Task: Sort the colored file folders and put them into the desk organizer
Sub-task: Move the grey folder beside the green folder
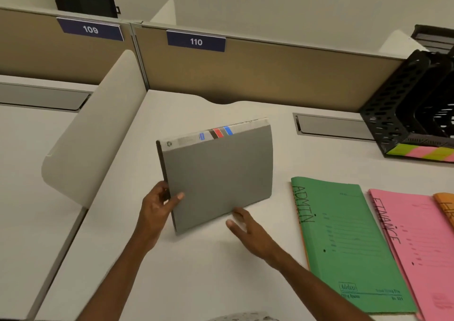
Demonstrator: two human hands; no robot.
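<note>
Centrally, left hand (159, 204) raised off the desk (196, 271), forearm slanting up from the lower edge, thumb laid across the front of the gray folder (218, 173) and fingers curled behind its left spine edge: pinching that edge. Right hand (248, 230) low, palm down, fingers loosely spread and pointing up-left, fingertips at the folder's bottom edge near its right corner; touching or merely just beside, cannot tell. Nothing pinched in the right.

Gray folder standing nearly upright on its bottom edge, tipped slightly back, between the two hands, spine to the left. Pale strip along its top with red, blue and dark color tabs.

Right of the right forearm, lying flat: green folder (348, 244) lettered ADMIN, with a thin orange edge peeking out beneath its left side. Just beside it, overlapping at the right, pink folder (415, 252) lettered FINANCE. Beyond that, corner of an orange folder (446, 206) cut off by the frame edge.

Farther back at right, well apart from both hands, black mesh organizer (393, 114) against the partition (270, 75), green and pink paper strips along its front base, slots dark and contents not discernible. Number plates 109 (90, 29) and 110 (196, 41) fixed on the partition. Curved white divider (98, 129) standing to the left of the gray folder, apart from it.
</note>
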